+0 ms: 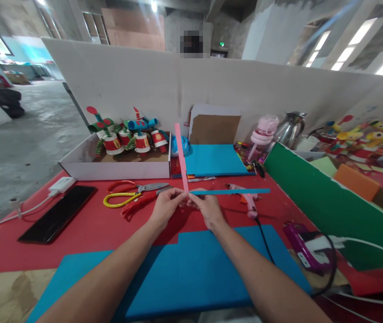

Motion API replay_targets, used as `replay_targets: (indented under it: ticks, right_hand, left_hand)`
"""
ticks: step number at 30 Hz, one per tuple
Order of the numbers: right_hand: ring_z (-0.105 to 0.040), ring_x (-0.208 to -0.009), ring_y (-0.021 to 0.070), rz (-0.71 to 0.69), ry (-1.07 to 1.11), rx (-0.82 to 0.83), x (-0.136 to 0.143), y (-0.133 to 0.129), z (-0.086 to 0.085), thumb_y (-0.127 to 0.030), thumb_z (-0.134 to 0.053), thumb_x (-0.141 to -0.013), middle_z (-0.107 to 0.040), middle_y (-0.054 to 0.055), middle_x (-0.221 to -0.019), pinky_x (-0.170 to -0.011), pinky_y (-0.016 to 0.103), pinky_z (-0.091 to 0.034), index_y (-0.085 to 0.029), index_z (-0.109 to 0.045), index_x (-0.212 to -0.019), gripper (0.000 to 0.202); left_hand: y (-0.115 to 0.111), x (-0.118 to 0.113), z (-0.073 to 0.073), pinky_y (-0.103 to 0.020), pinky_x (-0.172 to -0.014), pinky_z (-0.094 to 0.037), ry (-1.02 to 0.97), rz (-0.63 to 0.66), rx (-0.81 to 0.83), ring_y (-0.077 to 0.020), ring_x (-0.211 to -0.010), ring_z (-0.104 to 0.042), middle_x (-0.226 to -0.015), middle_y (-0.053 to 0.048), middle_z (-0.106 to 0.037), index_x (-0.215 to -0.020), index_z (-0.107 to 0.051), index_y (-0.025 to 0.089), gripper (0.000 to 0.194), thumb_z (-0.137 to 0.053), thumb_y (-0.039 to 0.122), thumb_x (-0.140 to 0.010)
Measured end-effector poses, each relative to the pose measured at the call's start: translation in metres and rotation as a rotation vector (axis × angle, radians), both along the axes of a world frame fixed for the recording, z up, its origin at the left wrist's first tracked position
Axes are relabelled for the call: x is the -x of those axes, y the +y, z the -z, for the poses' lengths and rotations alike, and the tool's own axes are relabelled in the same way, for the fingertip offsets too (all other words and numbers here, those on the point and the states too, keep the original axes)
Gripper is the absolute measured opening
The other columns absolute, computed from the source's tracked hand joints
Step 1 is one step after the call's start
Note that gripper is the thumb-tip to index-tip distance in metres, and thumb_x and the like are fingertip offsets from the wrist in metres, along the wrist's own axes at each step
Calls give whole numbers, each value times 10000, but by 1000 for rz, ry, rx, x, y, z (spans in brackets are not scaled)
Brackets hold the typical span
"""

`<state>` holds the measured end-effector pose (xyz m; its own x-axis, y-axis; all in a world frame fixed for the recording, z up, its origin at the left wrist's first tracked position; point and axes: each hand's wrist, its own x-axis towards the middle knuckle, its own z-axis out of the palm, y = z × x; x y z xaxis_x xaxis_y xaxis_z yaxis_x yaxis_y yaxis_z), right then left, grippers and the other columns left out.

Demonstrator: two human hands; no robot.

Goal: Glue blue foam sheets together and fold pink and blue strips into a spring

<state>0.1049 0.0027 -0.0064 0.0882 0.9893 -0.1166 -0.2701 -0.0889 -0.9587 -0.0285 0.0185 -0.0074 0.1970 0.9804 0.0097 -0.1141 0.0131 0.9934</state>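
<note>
Two narrow paper strips meet at a corner between my hands, above the red table cover. The pink strip [180, 154] points away from me; the blue strip [235, 192] runs out to the right. My left hand [170, 200] pinches the corner from the left, fingers closed. On the other side, my right hand [206, 206] pinches the same corner by the start of the blue strip. Whether the strips are glued or folded together there cannot be made out. Left of my hands lie scissors [138, 195] and red-handled pliers [139, 204]. A pink glue gun [251, 204] lies to the right.
Paper-cup figures stand in a white box [117, 170] at the back left. Blue paper sheets [213, 159] lie behind my hands. A black phone [58, 213] lies left. A green panel [329, 211] and a purple power strip [307, 249] are right. Blue sheets [191, 278] cover the near edge.
</note>
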Motion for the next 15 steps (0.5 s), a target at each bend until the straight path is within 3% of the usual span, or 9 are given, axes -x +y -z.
replay_targets:
  ticks: [15]
  right_hand:
    - [-600,-576,115,-46,70,-8,1,1,-1,-386,-803,-548,-630,-28,-602,-647,275,-524,-175,-635,-681,301]
  left_hand:
    - [0,0,1,-221,-541,-429,-56,36,34,-103,-552,-534,-629,-16,-646,-712,-660,132,243,-732,355,-648]
